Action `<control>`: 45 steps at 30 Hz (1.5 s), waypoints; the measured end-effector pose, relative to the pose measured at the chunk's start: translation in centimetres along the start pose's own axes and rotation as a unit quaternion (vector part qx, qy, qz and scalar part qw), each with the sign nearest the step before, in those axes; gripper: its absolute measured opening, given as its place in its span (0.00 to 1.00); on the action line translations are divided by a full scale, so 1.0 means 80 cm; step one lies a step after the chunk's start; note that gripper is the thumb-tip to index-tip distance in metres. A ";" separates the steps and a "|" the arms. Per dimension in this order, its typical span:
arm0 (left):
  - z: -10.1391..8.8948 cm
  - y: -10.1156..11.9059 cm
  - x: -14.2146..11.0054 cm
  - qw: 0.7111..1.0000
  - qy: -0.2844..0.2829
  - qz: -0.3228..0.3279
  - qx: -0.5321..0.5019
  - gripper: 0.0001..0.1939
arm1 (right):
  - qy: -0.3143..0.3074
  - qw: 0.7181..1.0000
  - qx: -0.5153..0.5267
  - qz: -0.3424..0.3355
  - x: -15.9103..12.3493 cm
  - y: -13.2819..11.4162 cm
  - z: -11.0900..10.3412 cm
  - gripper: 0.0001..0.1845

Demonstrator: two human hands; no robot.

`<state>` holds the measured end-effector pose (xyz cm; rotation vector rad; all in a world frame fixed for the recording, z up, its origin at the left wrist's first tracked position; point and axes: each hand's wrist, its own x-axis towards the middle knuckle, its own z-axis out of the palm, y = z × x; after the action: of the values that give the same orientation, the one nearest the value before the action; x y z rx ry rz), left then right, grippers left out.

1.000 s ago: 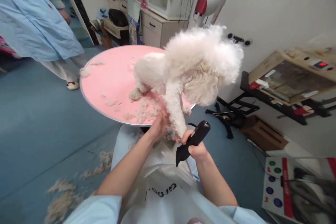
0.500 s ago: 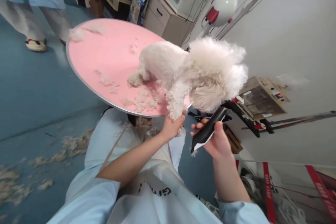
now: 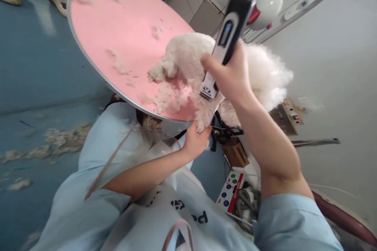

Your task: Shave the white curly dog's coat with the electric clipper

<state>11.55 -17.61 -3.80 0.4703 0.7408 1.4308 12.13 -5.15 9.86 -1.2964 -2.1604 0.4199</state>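
A fluffy white dog [image 3: 265, 72] stands at the near edge of a round pink table [image 3: 123, 27]. My left hand [image 3: 196, 141] is closed around the dog's front paw, just below the table's rim. My right hand [image 3: 232, 76] grips a black and white hair clipper [image 3: 225, 37], raised in front of the dog's body with its blade end pointing down at the front leg. Clumps of cut white fur [image 3: 169, 100] lie on the table by the dog's legs.
Cut fur [image 3: 64, 139] is scattered on the blue floor at left. Another person's feet [image 3: 55, 2] stand beyond the table's far edge. A cabinet [image 3: 194, 0] and a white dryer [image 3: 269, 4] are behind the dog. A cardboard box [image 3: 235, 153] and a printed box [image 3: 232, 192] sit below.
My right hand has lifted the clipper from below the table's edge up in front of the dog. My left hand still holds the front paw. The view has tilted down and left.
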 end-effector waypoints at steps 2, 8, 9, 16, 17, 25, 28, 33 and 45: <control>-0.002 0.002 0.001 1.000 -0.005 -0.005 -0.023 0.07 | -0.021 0.999 -0.039 -0.019 -0.009 0.004 0.020 0.28; -0.006 0.005 0.005 0.995 -0.002 -0.063 -0.077 0.14 | -0.110 0.991 -0.073 -0.005 -0.034 -0.025 0.036 0.26; -0.007 0.007 0.006 0.996 0.004 -0.057 -0.073 0.13 | -0.086 0.993 -0.080 -0.009 -0.030 -0.029 0.033 0.25; -0.010 0.016 0.008 0.997 -0.003 -0.027 -0.073 0.12 | -0.086 0.992 -0.096 0.018 -0.033 -0.020 0.038 0.17; -0.010 0.016 0.008 0.997 -0.003 -0.033 -0.077 0.12 | -0.107 0.991 -0.080 0.019 -0.037 -0.016 0.041 0.18; -0.018 0.020 0.007 0.996 0.030 -0.063 -0.048 0.03 | -0.083 0.994 -0.075 -0.018 -0.017 -0.012 0.030 0.16; -0.021 0.015 0.003 0.995 0.032 -0.076 -0.050 0.07 | -0.146 0.986 -0.081 0.014 -0.018 -0.005 0.037 0.17; -0.022 0.009 0.004 0.990 0.070 -0.048 -0.108 0.21 | -0.192 0.972 -0.082 0.110 -0.044 -0.013 0.051 0.17; -0.025 -0.013 -0.006 1.000 -0.005 0.012 -0.001 0.12 | -0.131 0.930 -0.325 0.111 0.032 -0.045 0.034 0.17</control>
<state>10.84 -18.46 -5.83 0.4867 0.7277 1.4502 7.04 -4.55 10.48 -1.9474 -2.4964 -0.0671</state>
